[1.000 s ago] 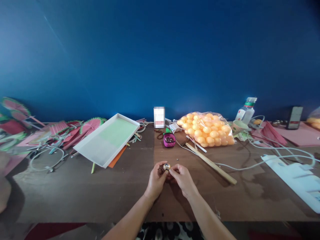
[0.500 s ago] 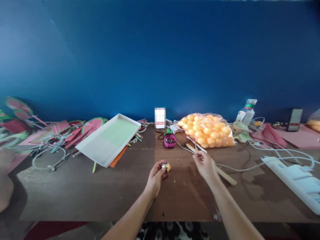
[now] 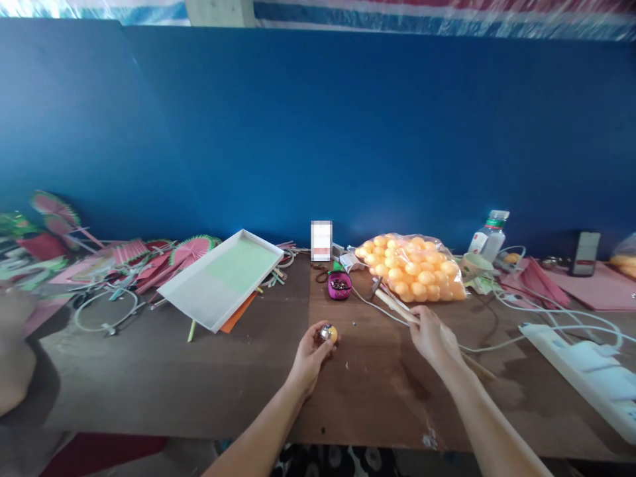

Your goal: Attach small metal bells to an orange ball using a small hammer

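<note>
My left hand (image 3: 309,354) is closed around a small ball (image 3: 328,333), part yellow and part shiny silver. My right hand (image 3: 433,334) grips a hammer (image 3: 397,307) by its wooden handle. The dark hammer head (image 3: 375,289) points away from me, and the handle's end shows past my wrist on the right. Just beyond my left hand sits a small magenta container (image 3: 339,286) with small metallic pieces inside. A clear bag of orange balls (image 3: 410,270) lies behind the hammer.
At left are a white tray (image 3: 199,301), pink paper fans (image 3: 193,252) and a looped cable (image 3: 106,311). A power strip (image 3: 581,374) with white cables, a bottle (image 3: 489,237) and a phone (image 3: 585,254) stand at right. Another person's hand (image 3: 14,351) shows at the left edge.
My right hand has closed on the hammer's handle, moved slightly right and toward me, and raised it off the table. My left hand keeps the ball, turned a little. The view has tilted upward.
</note>
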